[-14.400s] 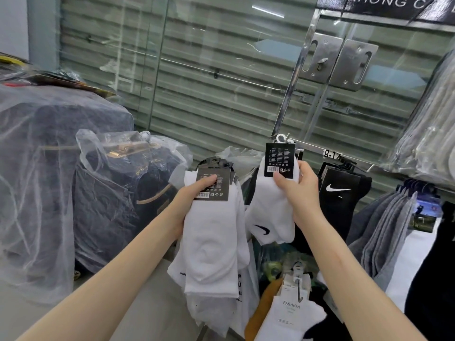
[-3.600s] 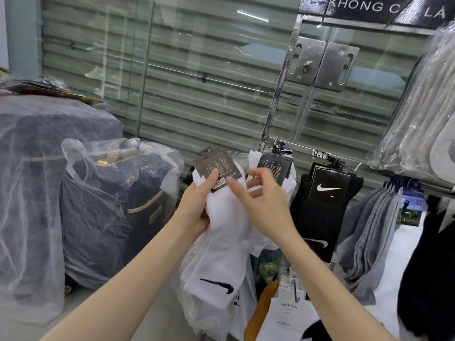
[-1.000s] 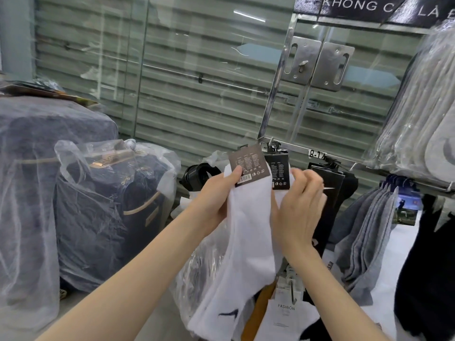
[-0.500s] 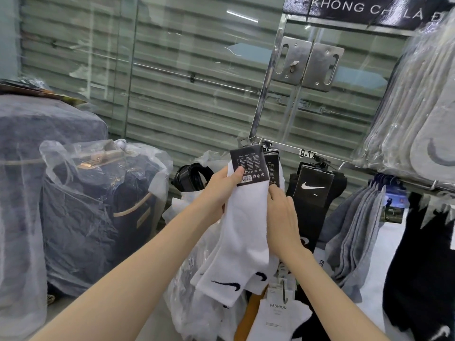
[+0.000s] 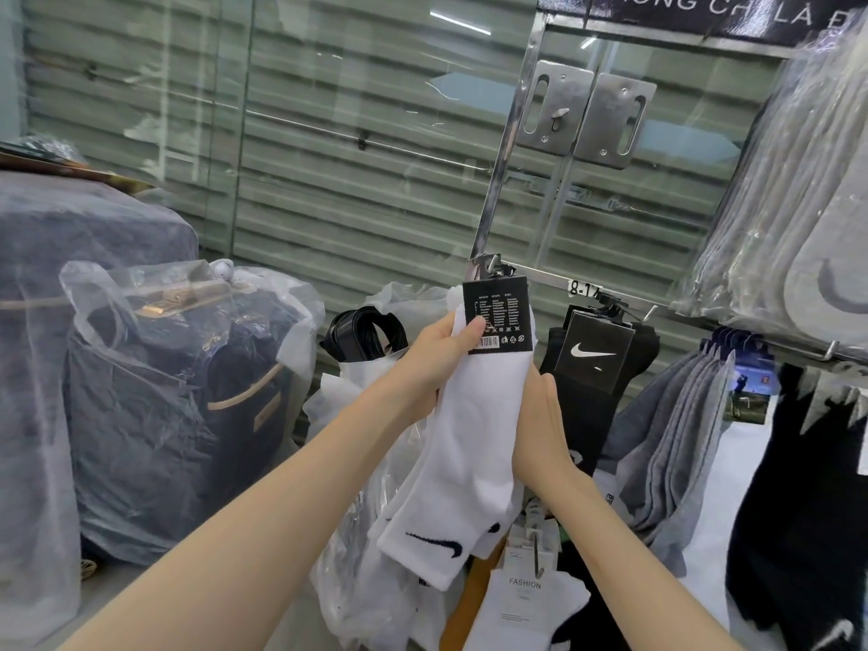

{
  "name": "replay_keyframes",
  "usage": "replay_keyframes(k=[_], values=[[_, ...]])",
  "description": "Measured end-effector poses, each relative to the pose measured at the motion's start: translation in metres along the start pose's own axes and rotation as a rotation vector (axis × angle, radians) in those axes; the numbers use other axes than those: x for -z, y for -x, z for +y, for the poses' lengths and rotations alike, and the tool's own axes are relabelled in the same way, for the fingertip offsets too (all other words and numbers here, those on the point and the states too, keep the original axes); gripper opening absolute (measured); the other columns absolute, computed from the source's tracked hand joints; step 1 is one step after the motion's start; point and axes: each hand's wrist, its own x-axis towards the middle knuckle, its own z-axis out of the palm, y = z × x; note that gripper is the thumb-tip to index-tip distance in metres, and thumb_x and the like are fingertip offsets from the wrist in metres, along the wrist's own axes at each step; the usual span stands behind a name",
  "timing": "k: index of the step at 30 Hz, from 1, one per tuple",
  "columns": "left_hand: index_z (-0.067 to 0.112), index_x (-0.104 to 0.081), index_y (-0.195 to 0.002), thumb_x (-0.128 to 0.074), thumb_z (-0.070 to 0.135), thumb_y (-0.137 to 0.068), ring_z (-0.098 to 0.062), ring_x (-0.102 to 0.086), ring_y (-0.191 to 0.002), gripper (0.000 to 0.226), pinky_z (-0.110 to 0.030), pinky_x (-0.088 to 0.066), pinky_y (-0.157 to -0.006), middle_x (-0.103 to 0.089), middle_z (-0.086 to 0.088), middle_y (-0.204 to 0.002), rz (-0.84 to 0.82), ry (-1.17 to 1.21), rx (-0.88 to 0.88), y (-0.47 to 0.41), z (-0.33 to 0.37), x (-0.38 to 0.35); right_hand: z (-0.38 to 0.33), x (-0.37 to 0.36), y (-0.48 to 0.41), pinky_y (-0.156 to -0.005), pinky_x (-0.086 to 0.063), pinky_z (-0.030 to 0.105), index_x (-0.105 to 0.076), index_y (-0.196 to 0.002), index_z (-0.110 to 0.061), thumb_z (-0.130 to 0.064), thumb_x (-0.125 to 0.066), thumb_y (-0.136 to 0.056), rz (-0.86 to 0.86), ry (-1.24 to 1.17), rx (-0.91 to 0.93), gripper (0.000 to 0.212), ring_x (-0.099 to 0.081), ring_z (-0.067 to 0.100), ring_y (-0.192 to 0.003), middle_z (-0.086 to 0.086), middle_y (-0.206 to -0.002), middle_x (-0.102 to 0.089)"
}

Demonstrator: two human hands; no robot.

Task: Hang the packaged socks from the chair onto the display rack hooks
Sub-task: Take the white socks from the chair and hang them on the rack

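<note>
Our left hand (image 5: 437, 364) pinches the white sock pair (image 5: 469, 439) at its black header card (image 5: 499, 317): thumb on the barcode, other fingers behind. Our right hand (image 5: 540, 425) lies against the sock's right edge, fingers hidden behind fabric; we cannot tell their set. The rack hook (image 5: 488, 265) sits just above the left fingers, at the card's top; engagement unclear. Judgement: we keep the card square, seat its hanger over the hook tip, and release only once it bears weight.

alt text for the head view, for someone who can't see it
A person's left hand pinches a pack of white socks by its black label card just under a rack hook, the right hand against its side. Black socks and grey socks hang to the right; plastic-wrapped suitcases stand left.
</note>
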Motion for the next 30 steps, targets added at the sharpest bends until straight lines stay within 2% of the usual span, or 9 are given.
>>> replay_keyframes(k=[3, 6, 8, 12, 15, 19, 21, 25, 30], values=[[0.017, -0.060, -0.118, -0.044, 0.023, -0.101, -0.012, -0.064, -0.088, 0.024, -0.023, -0.051, -0.077, -0.066, -0.001, -0.106, -0.022, -0.088, 0.048, -0.002, 0.000, -0.001, 0.006, 0.003, 0.001, -0.065, -0.027, 0.015, -0.046, -0.094, -0.030, -0.023, -0.058, -0.084, -0.063, 0.030, -0.009, 0.017, -0.037, -0.009, -0.075, -0.024, -0.079, -0.039], [0.020, -0.062, -0.117, -0.044, 0.031, -0.100, -0.016, -0.064, -0.091, 0.027, -0.029, -0.051, -0.077, -0.067, 0.000, -0.107, 0.024, -0.208, 0.118, -0.004, -0.001, 0.000, 0.005, 0.011, 0.002, -0.064, -0.041, 0.005, -0.059, -0.101, -0.023, -0.016, -0.062, -0.084, -0.074, -0.201, -0.080, 0.019, -0.054, -0.004, -0.074, -0.018, -0.085, -0.057], [0.020, -0.063, -0.117, -0.044, 0.033, -0.100, -0.017, -0.063, -0.093, 0.029, -0.029, -0.050, -0.077, -0.067, 0.000, -0.108, 0.079, -0.245, 0.109, -0.006, -0.004, 0.000, 0.001, 0.016, 0.003, -0.061, -0.043, 0.006, -0.058, -0.095, -0.023, -0.007, -0.056, -0.087, 0.039, -0.357, -0.113, 0.019, -0.056, -0.002, -0.070, -0.013, -0.081, -0.060], [0.021, -0.064, -0.109, -0.046, 0.036, -0.098, -0.019, -0.059, -0.091, 0.026, -0.027, -0.047, -0.071, -0.066, -0.001, -0.096, 0.232, -0.388, -0.005, -0.008, -0.009, -0.006, -0.013, 0.023, 0.003, -0.061, -0.046, 0.018, -0.047, -0.107, -0.021, -0.006, -0.048, -0.092, 0.380, -0.419, -0.160, 0.021, -0.054, 0.006, -0.068, -0.003, -0.081, -0.055], [0.023, -0.060, -0.089, -0.052, 0.041, -0.094, -0.031, -0.057, -0.106, 0.021, -0.035, -0.045, -0.083, -0.069, -0.009, -0.097, 0.351, -0.598, -0.062, -0.007, -0.013, -0.004, -0.023, 0.026, 0.000, -0.070, -0.048, 0.026, -0.053, -0.107, -0.011, -0.010, -0.056, -0.087, 0.352, -0.170, -0.007, 0.021, -0.054, 0.013, -0.085, 0.004, -0.099, -0.054], [0.018, -0.049, -0.096, -0.060, 0.039, -0.089, -0.021, -0.050, -0.092, 0.025, -0.030, -0.036, -0.069, -0.053, 0.006, -0.080, 0.337, -0.707, -0.065, -0.005, -0.020, 0.004, -0.022, 0.017, 0.001, -0.093, -0.040, 0.037, -0.059, -0.114, -0.013, -0.013, -0.064, -0.078, 0.090, 0.347, 0.160, 0.037, -0.044, 0.027, -0.122, 0.010, -0.130, -0.049], [0.017, -0.048, -0.095, -0.061, 0.031, -0.089, -0.017, -0.048, -0.086, 0.019, -0.029, -0.037, -0.065, -0.048, 0.009, -0.077, 0.329, -0.703, -0.075, -0.006, -0.025, 0.007, -0.020, 0.012, 0.002, -0.097, -0.038, 0.037, -0.054, -0.122, -0.016, -0.017, -0.065, -0.078, -0.018, 0.440, 0.137, 0.045, -0.035, 0.028, -0.132, 0.010, -0.142, -0.040], [0.016, -0.048, -0.095, -0.064, 0.024, -0.087, -0.020, -0.051, -0.091, 0.020, -0.035, -0.043, -0.086, -0.056, 0.000, -0.089, 0.424, -0.656, -0.041, -0.016, -0.029, 0.015, -0.017, 0.005, -0.003, -0.100, -0.037, 0.036, -0.051, -0.128, -0.017, -0.020, -0.065, -0.079, -0.049, 0.526, 0.128, 0.050, -0.031, 0.028, -0.136, 0.011, -0.147, -0.035], [0.015, -0.050, -0.097, -0.065, 0.023, -0.087, -0.027, -0.055, -0.109, 0.020, -0.038, -0.047, -0.092, -0.061, -0.007, -0.105, 0.450, -0.664, 0.031, -0.034, -0.032, 0.013, -0.011, 0.000, -0.016, -0.111, -0.018, 0.033, -0.042, -0.133, -0.022, -0.022, -0.056, -0.086, -0.100, 0.590, 0.086, 0.049, -0.017, 0.022, -0.142, 0.006, -0.153, -0.021]])
